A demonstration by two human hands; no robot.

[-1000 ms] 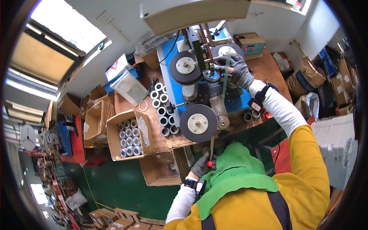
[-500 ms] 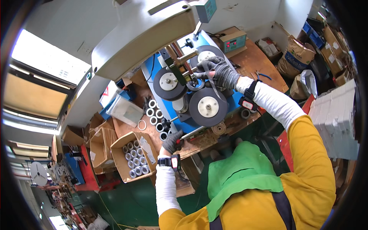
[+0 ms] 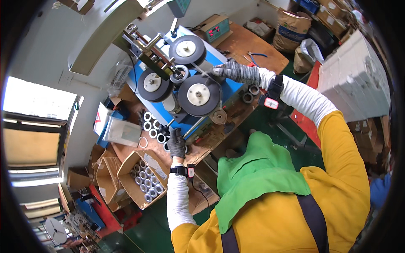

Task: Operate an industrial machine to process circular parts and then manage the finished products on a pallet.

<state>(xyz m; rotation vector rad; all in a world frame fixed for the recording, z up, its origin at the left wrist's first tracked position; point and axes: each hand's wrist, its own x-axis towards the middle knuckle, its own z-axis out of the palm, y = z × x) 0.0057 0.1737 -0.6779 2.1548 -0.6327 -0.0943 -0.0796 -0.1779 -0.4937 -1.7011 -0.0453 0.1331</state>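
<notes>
Head view: My left hand (image 3: 177,143) is at the black knob (image 3: 163,130) beside the blue machine base (image 3: 231,88); I cannot tell whether its fingers grip. My right hand (image 3: 237,72) extends narrow, fingers together, tips close to the grey strip (image 3: 200,68); contact is unclear. The strip runs between the upper wheel (image 3: 186,49) and the lower wheel (image 3: 198,94).
</notes>
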